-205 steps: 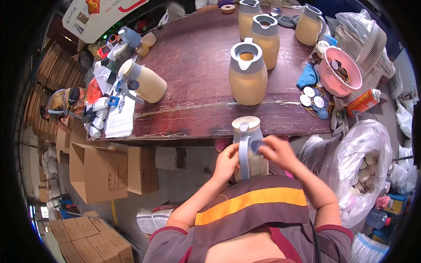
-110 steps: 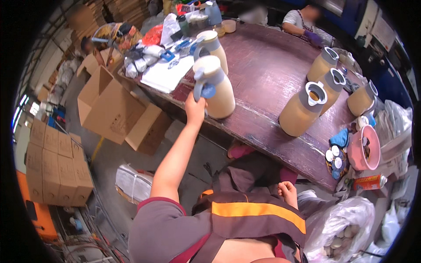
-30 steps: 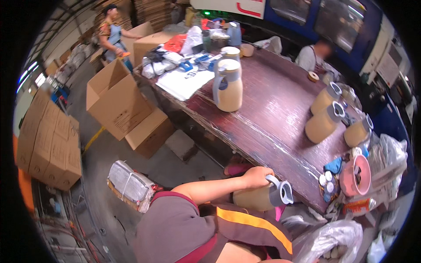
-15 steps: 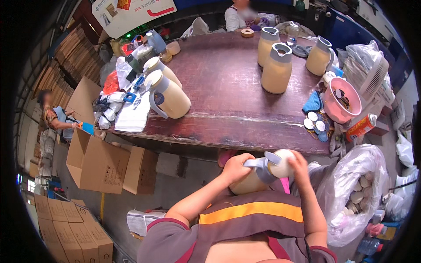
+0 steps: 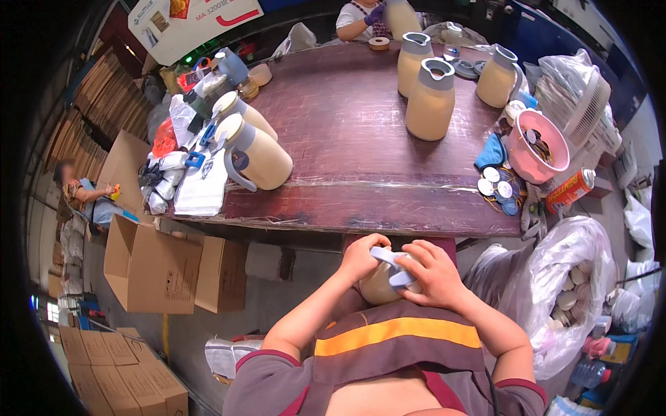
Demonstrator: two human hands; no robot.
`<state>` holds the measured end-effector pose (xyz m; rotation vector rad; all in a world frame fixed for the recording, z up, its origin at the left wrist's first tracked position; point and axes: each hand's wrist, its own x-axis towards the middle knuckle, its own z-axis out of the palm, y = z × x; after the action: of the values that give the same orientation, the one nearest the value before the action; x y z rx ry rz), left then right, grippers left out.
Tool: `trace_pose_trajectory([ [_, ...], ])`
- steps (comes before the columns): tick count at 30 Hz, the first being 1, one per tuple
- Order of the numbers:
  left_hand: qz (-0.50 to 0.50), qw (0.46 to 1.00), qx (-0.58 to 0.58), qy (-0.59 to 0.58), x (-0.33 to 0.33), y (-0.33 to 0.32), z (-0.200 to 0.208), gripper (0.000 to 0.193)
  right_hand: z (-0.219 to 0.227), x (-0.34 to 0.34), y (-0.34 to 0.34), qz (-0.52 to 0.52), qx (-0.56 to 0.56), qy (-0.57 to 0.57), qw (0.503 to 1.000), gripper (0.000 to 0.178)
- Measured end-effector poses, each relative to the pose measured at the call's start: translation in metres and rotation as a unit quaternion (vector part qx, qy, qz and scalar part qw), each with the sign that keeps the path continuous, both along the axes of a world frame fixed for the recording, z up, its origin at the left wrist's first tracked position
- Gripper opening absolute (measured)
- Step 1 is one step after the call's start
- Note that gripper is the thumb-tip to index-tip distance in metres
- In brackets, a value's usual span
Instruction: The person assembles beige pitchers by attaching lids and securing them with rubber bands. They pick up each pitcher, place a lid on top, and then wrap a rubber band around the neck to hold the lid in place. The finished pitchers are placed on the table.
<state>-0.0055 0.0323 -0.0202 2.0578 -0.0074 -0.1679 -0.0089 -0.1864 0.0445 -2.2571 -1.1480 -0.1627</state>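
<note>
A cream vacuum jug with grey top fittings is held at my lap, just off the table's near edge. My left hand is closed round its grey handle. Over the jug's top lies my right hand, its fingers curved round the rim and the grey spout piece. That hand covers the white lid, so how the lid sits cannot be seen.
On the dark red table stand two lidded jugs at left and several open jugs at right. A pink basin, spray can and bag of round lids are rightward. Cartons stand left. A co-worker handles another jug.
The jug has come more upright, and my right hand has moved from holding the white lid at its side to lying over its top. Across the table, the co-worker has lifted a jug.
</note>
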Motion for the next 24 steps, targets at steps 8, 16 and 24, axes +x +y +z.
trace_pose_trajectory([
  [8, 0.033, 0.995, -0.086, 0.046, 0.029, -0.011, -0.032, 0.013, 0.0, 0.005, 0.01, 0.094, 0.05, 0.012, 0.994, 0.05],
  [16, -0.238, 0.968, 0.032, 0.072, -0.044, -0.066, 0.016, 0.047, -0.05, 0.042, -0.024, -0.283, 0.067, 0.127, 0.948, 0.056],
  [24, -0.046, 0.998, -0.047, 0.016, 0.017, 0.018, -0.006, 0.032, -0.012, 0.032, -0.027, 0.057, -0.01, -0.054, 0.997, 0.064],
])
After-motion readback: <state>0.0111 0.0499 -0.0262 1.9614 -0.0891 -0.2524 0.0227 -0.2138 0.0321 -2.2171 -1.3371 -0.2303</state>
